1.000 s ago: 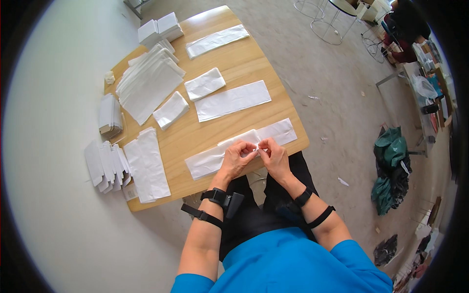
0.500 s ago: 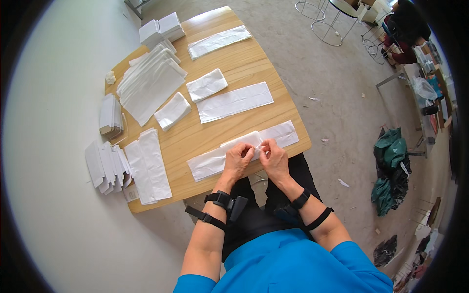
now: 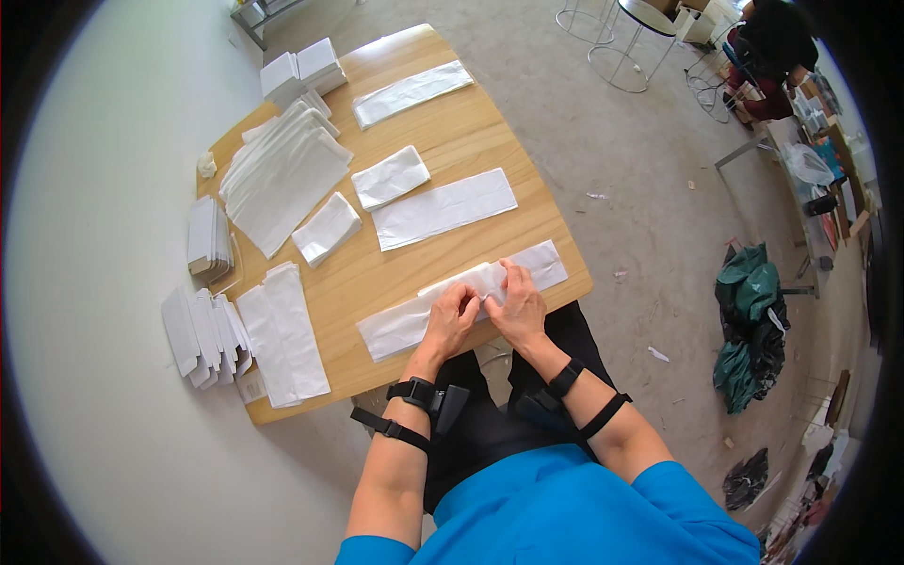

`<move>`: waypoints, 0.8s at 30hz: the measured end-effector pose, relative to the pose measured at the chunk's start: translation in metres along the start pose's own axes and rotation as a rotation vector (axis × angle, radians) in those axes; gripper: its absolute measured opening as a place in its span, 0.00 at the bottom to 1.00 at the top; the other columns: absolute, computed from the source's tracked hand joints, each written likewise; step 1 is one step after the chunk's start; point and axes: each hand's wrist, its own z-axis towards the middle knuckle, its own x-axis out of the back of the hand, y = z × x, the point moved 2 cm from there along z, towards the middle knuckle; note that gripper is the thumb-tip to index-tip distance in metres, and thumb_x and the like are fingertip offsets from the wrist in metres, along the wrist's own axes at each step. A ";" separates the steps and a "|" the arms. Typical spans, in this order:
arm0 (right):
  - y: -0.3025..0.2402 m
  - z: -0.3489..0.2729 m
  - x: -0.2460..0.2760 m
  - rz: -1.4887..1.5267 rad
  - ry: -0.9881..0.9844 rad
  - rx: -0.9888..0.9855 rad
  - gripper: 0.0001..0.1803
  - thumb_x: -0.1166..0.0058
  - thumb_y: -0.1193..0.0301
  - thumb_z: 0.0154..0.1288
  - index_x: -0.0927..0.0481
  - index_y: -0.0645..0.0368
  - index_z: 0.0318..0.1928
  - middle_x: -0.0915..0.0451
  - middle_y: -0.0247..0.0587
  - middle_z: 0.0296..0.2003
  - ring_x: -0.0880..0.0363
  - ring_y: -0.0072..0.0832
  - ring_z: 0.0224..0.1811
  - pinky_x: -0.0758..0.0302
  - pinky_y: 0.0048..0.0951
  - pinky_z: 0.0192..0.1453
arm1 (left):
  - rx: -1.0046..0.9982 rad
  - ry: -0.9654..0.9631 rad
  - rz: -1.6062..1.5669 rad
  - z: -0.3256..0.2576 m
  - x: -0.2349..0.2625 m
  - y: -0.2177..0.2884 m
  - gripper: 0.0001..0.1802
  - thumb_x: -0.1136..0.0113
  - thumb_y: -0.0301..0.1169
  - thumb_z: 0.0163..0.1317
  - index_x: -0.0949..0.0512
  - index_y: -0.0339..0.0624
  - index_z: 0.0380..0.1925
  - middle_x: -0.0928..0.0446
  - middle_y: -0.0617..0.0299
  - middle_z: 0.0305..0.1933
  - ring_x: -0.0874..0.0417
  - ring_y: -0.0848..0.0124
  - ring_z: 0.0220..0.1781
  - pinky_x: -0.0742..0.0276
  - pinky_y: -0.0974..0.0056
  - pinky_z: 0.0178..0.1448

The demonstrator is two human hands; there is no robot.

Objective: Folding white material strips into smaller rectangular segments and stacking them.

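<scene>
Left hand [image 3: 454, 317], one: entering from the lower edge, back upward, wrist above the counter's near edge, fingers bent toward the thumb at a folded white sheet [image 3: 461, 282]; whether they grasp it cannot be told. Right hand [image 3: 516, 306], one: angled toward the upper left, index finger and thumb parted, both touching the same sheet; a firm hold cannot be made out. Sheet: centre of frame, lying on a long white strip [image 3: 388, 331] near the counter's lower right edge, partly covered by both hands. Black wristbands [image 3: 566, 377], one to each wrist; blue shirt [image 3: 565, 513] at the lower edge. Counter [image 3: 476, 134]: pale wood grain, rounded corners, beside a white wall [image 3: 104, 282] at left. Floor [image 3: 640, 226]: grey, with scattered paper scraps [image 3: 658, 354]. On the counter: upper strip [image 3: 414, 92], towards the top; middle strip [image 3: 447, 212], its upper left part overlapped by a folded bundle [image 3: 391, 177]; second bundle [image 3: 327, 229], just beside; fanned sheets [image 3: 282, 179], upper left; wide flat sheet [image 3: 284, 334], lower left; white box stack [image 3: 320, 64], far end; white cartons [image 3: 202, 334], left edge. Elsewhere: round-topped stand [image 3: 648, 16] and seated person [image 3: 777, 38], upper right; green and black plastic bags [image 3: 749, 282], right side, on the floor.
</scene>
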 end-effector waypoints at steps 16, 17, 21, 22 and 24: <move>0.009 0.001 0.002 0.381 -0.068 -0.065 0.26 0.57 0.79 0.57 0.33 0.68 0.59 0.16 0.49 0.34 0.18 0.39 0.33 0.24 0.34 0.40 | 0.131 -0.073 -0.241 0.002 0.001 -0.014 0.09 0.47 0.32 0.63 0.27 0.36 0.31 0.31 0.68 0.25 0.32 0.79 0.29 0.33 0.71 0.35; 0.016 0.002 0.001 0.398 0.011 -0.112 0.27 0.57 0.79 0.57 0.34 0.68 0.60 0.17 0.49 0.36 0.18 0.39 0.33 0.24 0.33 0.40 | 0.126 -0.078 -0.240 0.003 0.000 -0.013 0.09 0.47 0.32 0.63 0.27 0.36 0.31 0.31 0.68 0.25 0.32 0.79 0.29 0.33 0.71 0.35; 0.013 -0.006 0.007 0.430 0.161 -0.162 0.31 0.57 0.81 0.56 0.38 0.66 0.64 0.16 0.44 0.42 0.23 0.24 0.26 0.26 0.24 0.33 | 0.119 -0.064 -0.269 0.001 0.001 -0.021 0.08 0.47 0.31 0.63 0.27 0.37 0.30 0.31 0.69 0.25 0.33 0.79 0.29 0.34 0.72 0.34; 0.014 -0.006 0.007 0.429 0.160 -0.161 0.31 0.57 0.81 0.56 0.38 0.66 0.64 0.16 0.44 0.42 0.23 0.24 0.26 0.26 0.24 0.33 | 0.116 -0.066 -0.282 0.001 0.001 -0.022 0.08 0.47 0.31 0.63 0.27 0.37 0.30 0.32 0.69 0.25 0.33 0.80 0.29 0.34 0.72 0.34; 0.010 -0.005 0.003 0.453 -0.118 -0.012 0.35 0.58 0.82 0.55 0.42 0.64 0.67 0.17 0.44 0.45 0.25 0.23 0.25 0.27 0.23 0.33 | 0.110 -0.069 -0.289 0.003 0.000 -0.024 0.08 0.47 0.31 0.63 0.27 0.37 0.30 0.32 0.70 0.25 0.33 0.80 0.29 0.35 0.72 0.34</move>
